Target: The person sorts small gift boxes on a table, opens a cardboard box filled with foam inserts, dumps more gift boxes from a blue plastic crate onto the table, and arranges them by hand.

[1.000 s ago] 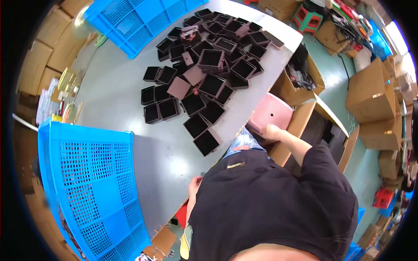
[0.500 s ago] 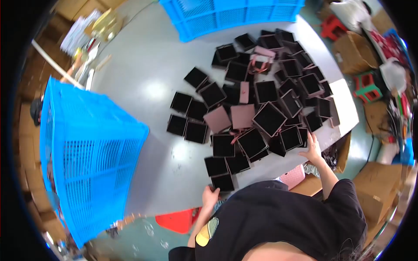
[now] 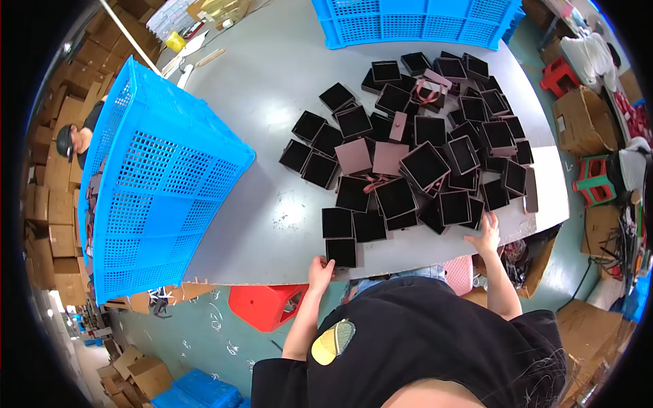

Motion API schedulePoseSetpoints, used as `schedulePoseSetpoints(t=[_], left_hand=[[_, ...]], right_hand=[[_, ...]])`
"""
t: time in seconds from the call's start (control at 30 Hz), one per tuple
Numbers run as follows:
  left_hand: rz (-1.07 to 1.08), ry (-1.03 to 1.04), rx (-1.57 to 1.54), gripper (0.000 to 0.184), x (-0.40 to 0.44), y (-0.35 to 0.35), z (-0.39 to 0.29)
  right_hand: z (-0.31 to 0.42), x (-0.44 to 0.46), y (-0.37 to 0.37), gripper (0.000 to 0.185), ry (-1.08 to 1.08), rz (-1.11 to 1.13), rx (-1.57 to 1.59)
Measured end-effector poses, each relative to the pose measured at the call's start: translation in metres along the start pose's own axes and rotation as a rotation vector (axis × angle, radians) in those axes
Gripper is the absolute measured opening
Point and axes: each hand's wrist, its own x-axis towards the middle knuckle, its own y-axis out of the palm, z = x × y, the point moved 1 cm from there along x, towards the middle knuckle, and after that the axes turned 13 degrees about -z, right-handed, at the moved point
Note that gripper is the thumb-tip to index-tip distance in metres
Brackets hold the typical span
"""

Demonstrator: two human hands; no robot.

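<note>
A crowded group of open square boxes point(image 3: 424, 166) covers the right side of the table, black inside with dull pink rims. At the front left edge of the group, my left hand point(image 3: 322, 274) holds the corner of the nearest box point(image 3: 341, 253), its thumb against the front wall. Over at the front right of the group, my right hand point(image 3: 485, 236) lies with fingers spread beside the outer boxes, touching or almost touching a box point(image 3: 475, 212). Two pink square pieces point(image 3: 353, 157) and a pink ribbon point(image 3: 430, 91) lie among the boxes.
A tall blue crate point(image 3: 170, 190) stands on the table's left, and another blue crate point(image 3: 418, 24) at the back. A red stool point(image 3: 266, 304) is under the front edge. Behind the left crate is a person in a cap point(image 3: 66, 141). Cartons point(image 3: 585, 122) stand at right.
The camera view has tilted and shifted, and the person behind the left crate shows more. Both hands stay at the same corners of the group of boxes.
</note>
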Motion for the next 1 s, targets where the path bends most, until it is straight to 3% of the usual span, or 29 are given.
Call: schedulePoseSetpoints(t=[0.23,0.53,0.77,0.9,1.0], left_hand=[[0.092,-0.039,-0.016,0.025,0.008,-0.004,0.007],[0.184,-0.043,0.080,0.022,0.014,-0.005,-0.010],[0.187,-0.039,0.141,0.023,0.002,-0.008,-0.018],[0.075,0.055,0.123,0.033,0.010,-0.003,0.015],[-0.032,0.116,0.082,0.030,0.007,0.005,0.022]], right_hand=[[0.005,0.000,-0.013,0.103,-0.048,-0.063,0.008],[0.010,-0.004,-0.024,0.101,0.122,0.061,0.004],[0.004,-0.004,-0.021,0.097,0.029,-0.041,0.047],[0.011,0.000,-0.019,0.103,0.029,-0.007,0.074],[0.002,0.003,-0.006,0.111,0.027,0.050,0.031]])
